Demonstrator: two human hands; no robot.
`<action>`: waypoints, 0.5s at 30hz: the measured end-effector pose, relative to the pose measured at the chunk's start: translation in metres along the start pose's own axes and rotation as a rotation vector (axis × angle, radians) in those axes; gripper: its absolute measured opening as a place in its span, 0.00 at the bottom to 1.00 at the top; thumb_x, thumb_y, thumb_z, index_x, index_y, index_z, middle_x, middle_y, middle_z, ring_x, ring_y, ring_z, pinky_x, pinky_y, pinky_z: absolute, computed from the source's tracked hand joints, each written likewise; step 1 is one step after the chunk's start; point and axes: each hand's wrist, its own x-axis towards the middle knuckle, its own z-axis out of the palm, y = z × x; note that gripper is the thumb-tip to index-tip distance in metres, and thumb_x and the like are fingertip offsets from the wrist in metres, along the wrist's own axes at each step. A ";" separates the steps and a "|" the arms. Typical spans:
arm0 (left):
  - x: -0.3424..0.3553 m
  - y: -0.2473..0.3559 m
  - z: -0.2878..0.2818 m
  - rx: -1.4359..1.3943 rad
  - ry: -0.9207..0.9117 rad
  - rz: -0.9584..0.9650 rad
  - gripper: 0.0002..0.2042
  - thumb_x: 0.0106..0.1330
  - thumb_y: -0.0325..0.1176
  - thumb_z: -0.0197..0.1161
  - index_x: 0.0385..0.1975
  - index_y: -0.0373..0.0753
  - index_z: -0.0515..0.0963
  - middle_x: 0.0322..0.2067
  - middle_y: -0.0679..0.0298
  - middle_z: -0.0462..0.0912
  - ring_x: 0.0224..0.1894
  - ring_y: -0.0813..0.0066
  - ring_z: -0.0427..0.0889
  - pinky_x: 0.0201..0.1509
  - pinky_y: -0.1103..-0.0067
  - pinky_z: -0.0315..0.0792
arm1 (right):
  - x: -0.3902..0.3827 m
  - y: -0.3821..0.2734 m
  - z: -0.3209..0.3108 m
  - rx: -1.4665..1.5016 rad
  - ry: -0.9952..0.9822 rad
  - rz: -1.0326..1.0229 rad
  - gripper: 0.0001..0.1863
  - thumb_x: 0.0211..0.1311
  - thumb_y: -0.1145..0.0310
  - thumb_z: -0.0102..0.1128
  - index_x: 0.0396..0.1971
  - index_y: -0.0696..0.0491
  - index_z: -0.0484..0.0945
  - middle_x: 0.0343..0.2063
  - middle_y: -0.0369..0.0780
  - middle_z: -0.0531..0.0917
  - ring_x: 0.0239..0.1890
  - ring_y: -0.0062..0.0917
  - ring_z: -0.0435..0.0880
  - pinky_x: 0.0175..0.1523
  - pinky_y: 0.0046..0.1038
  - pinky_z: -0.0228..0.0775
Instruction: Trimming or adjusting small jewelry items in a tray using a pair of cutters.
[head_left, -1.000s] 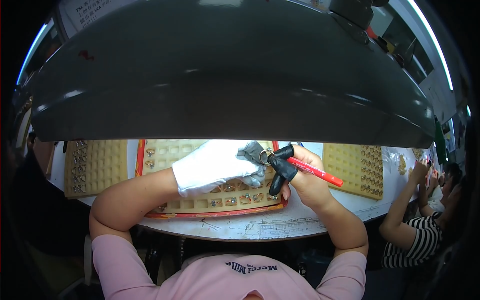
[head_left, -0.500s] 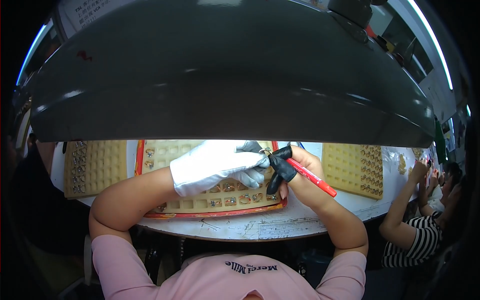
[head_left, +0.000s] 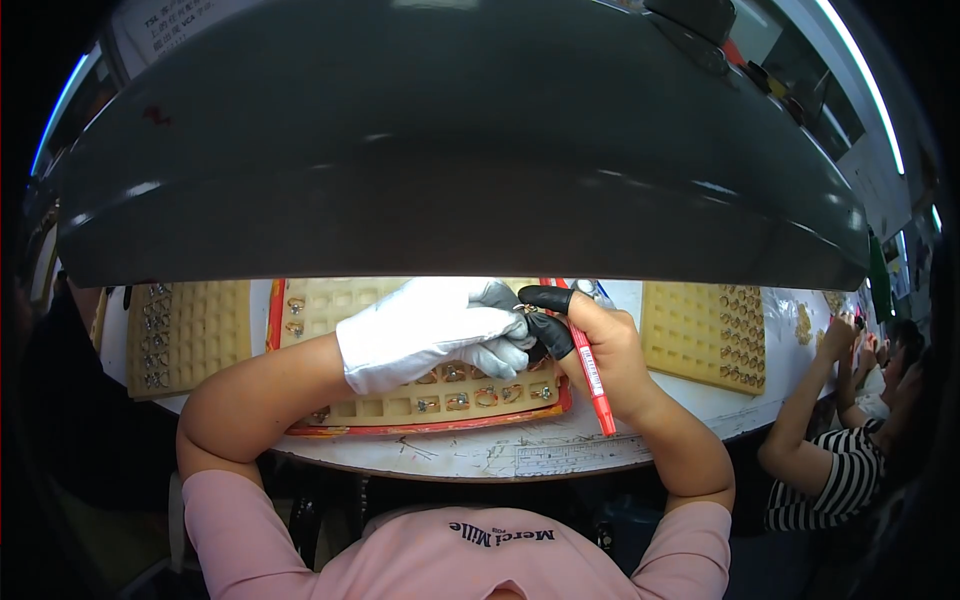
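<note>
A mostly hidden ring point(head_left: 525, 308) was pinched by the closed fingers of the white-gloved left hand point(head_left: 455, 325) at its 9 o'clock, a red marker point(head_left: 598, 395) was gripped by the black-capped right hand point(head_left: 590, 342) at 4 o'clock, a red-rimmed tray point(head_left: 273, 320) was seen beneath toward 8, a dark hood point(head_left: 460, 190) at 12.

The left hand point(head_left: 430, 335) and right hand point(head_left: 605, 350) hold a ring point(head_left: 525, 309) above a red-rimmed tray point(head_left: 480, 420).
</note>
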 end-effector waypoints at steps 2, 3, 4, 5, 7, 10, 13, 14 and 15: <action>-0.002 0.000 -0.003 -0.004 0.006 0.008 0.13 0.68 0.34 0.58 0.45 0.32 0.74 0.38 0.59 0.79 0.40 0.76 0.80 0.48 0.79 0.77 | 0.004 -0.012 -0.001 0.031 -0.009 0.079 0.19 0.44 0.87 0.56 0.40 0.59 0.76 0.20 0.44 0.80 0.21 0.31 0.81 0.27 0.27 0.70; -0.004 0.001 -0.003 -0.008 0.022 0.010 0.13 0.68 0.34 0.58 0.45 0.32 0.74 0.39 0.59 0.79 0.40 0.76 0.80 0.48 0.79 0.76 | 0.005 -0.014 -0.002 0.049 -0.023 0.109 0.19 0.47 0.87 0.55 0.42 0.58 0.76 0.23 0.43 0.81 0.24 0.29 0.82 0.30 0.25 0.72; -0.006 0.004 -0.004 0.047 0.010 0.029 0.15 0.67 0.34 0.59 0.48 0.32 0.74 0.40 0.59 0.79 0.42 0.76 0.80 0.49 0.79 0.76 | 0.006 -0.017 -0.002 0.100 -0.021 0.130 0.17 0.49 0.87 0.55 0.42 0.57 0.76 0.24 0.42 0.82 0.25 0.27 0.83 0.32 0.24 0.73; -0.005 0.002 -0.004 -0.006 0.032 0.021 0.16 0.66 0.34 0.60 0.49 0.32 0.73 0.41 0.59 0.80 0.43 0.76 0.80 0.50 0.79 0.76 | 0.005 -0.016 -0.001 0.116 0.014 0.116 0.16 0.51 0.86 0.56 0.41 0.58 0.76 0.26 0.42 0.82 0.27 0.25 0.84 0.33 0.23 0.73; -0.005 0.003 0.000 -0.050 0.120 0.004 0.16 0.64 0.31 0.62 0.48 0.30 0.73 0.40 0.56 0.80 0.41 0.71 0.82 0.49 0.76 0.77 | 0.005 -0.017 0.000 0.206 0.005 0.197 0.12 0.55 0.84 0.56 0.40 0.58 0.76 0.26 0.40 0.82 0.28 0.21 0.83 0.34 0.22 0.74; -0.004 0.002 -0.001 -0.050 0.109 0.016 0.16 0.64 0.31 0.62 0.49 0.31 0.73 0.40 0.56 0.81 0.42 0.70 0.82 0.49 0.76 0.76 | 0.003 -0.017 0.001 0.356 0.012 0.268 0.07 0.60 0.82 0.55 0.37 0.59 0.75 0.24 0.37 0.81 0.18 0.11 0.76 0.21 0.16 0.68; -0.003 0.002 -0.001 0.069 0.154 -0.004 0.16 0.64 0.32 0.62 0.48 0.30 0.74 0.39 0.57 0.82 0.41 0.72 0.82 0.49 0.78 0.76 | 0.003 -0.018 0.000 0.443 0.014 0.342 0.06 0.62 0.78 0.55 0.39 0.59 0.75 0.23 0.36 0.82 0.17 0.12 0.76 0.20 0.15 0.68; -0.004 0.004 -0.001 0.068 0.154 -0.004 0.16 0.64 0.32 0.62 0.48 0.30 0.74 0.39 0.57 0.82 0.41 0.72 0.82 0.49 0.78 0.76 | 0.002 -0.017 0.001 0.448 0.020 0.341 0.07 0.62 0.78 0.55 0.40 0.58 0.74 0.24 0.37 0.82 0.17 0.12 0.76 0.20 0.15 0.68; -0.006 0.006 0.000 0.162 0.146 -0.008 0.18 0.64 0.36 0.62 0.50 0.32 0.74 0.40 0.59 0.81 0.42 0.74 0.81 0.49 0.79 0.76 | 0.001 -0.016 0.001 0.452 0.025 0.341 0.07 0.63 0.77 0.55 0.41 0.58 0.74 0.24 0.37 0.82 0.17 0.12 0.76 0.19 0.15 0.67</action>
